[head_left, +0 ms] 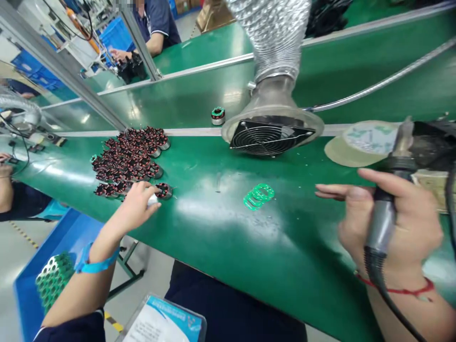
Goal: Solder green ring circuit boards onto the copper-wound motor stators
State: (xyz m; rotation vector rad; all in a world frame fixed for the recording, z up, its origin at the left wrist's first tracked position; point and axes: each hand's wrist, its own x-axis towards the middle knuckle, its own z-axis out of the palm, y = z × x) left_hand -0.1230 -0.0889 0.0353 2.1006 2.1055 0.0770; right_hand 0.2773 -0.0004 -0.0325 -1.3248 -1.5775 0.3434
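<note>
My left hand (137,205) reaches to the near end of a group of wound motor stators (130,154) with copper coils and metal rims. Its fingers are curled against the left side of one stator (166,191), and something white shows between thumb and fingers. In my right hand (399,221) lies a soldering iron (379,223), its tip pointing up and away and its cable running down over the wrist. Between the hands, several thin green ring-shaped boards (259,196) overlap on the green bench (213,237).
A fume extractor hood (274,128) with a fan grille hangs over the bench's back. One stator with a green top (218,116) stands on the ledge. Round pale discs (363,142) lie at the right. A blue bin (32,280) sits at lower left. Other people work beyond.
</note>
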